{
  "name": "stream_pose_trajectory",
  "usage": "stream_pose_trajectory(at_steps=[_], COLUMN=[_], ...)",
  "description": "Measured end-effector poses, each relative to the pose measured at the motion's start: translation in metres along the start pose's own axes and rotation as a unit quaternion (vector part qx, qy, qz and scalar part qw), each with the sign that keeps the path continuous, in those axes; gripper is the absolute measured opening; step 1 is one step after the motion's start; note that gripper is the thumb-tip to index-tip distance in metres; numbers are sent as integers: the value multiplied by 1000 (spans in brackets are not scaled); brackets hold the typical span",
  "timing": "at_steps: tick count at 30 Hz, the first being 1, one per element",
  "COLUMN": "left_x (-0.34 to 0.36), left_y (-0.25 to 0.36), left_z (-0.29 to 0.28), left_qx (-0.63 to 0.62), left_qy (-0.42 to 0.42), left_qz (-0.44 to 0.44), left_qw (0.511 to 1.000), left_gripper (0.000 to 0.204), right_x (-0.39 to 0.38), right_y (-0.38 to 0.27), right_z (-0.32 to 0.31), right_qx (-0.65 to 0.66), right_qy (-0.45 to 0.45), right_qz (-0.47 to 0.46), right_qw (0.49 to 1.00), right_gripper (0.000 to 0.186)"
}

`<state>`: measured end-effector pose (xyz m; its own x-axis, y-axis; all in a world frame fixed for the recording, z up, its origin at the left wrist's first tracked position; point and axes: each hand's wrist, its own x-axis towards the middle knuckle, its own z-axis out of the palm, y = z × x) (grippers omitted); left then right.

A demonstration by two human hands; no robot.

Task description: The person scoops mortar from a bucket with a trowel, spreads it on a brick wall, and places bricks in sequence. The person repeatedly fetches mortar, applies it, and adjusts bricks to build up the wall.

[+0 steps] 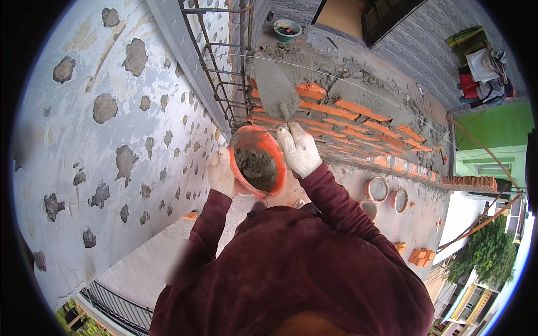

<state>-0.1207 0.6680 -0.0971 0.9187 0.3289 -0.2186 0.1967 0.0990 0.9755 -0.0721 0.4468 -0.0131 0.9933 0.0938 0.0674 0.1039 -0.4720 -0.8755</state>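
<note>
My left hand [221, 171], in a pale work glove, grips the left side of an orange bucket [278, 155]. Grey wet mortar [255, 167] lies inside the bucket, which tilts so that its mouth faces up toward me. At the bucket's right side, my gloved right hand [301, 150] is closed round the handle of a trowel [273, 84]. The trowel's grey-coated blade points away from me, over the top of the brick wall [347, 126], with a lump of mortar near the handle end. Most of the handle is hidden in my fingers.
A patched wall [106, 140] rises on the left, beside a steel rebar cage [216, 59]. A taut string [358, 87] crosses above the mortared bricks. Several mortar-filled buckets [378, 189] and loose bricks [421, 256] stand at right; a basin [287, 31] sits at the far end.
</note>
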Motion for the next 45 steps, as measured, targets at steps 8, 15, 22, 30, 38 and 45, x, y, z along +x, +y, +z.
stream_pose_trajectory(at_steps=[8, 15, 22, 30, 38, 45], left_x=[12, 15, -3, 4, 4, 17], left_y=[-4, -11, 0, -58, -59, -49], left_z=[21, 43, 56, 54, 47, 36], left_qx=[-75, -96, 16, -26, -52, -91], left_qy=[-44, -72, -120, -102, -74, -60], left_qz=[-28, -41, -89, -116, -164, -115], left_qw=[996, 992, 989, 988, 982, 987], left_gripper=[44, 44, 47, 48, 48, 50], right_x=[-28, -60, -63, 15, 57, 12], right_y=[13, 32, -58, -121, -140, -73], right_z=[-104, -152, -127, -141, -85, -102], right_qx=[-99, -9, 307, 380, 376, -177], right_qy=[8, 13, 30, -72, -204, -113], right_qz=[83, 195, 262, 326, 344, 100], right_qw=[992, 981, 914, 863, 836, 973], right_gripper=[31, 35, 46, 50, 47, 37])
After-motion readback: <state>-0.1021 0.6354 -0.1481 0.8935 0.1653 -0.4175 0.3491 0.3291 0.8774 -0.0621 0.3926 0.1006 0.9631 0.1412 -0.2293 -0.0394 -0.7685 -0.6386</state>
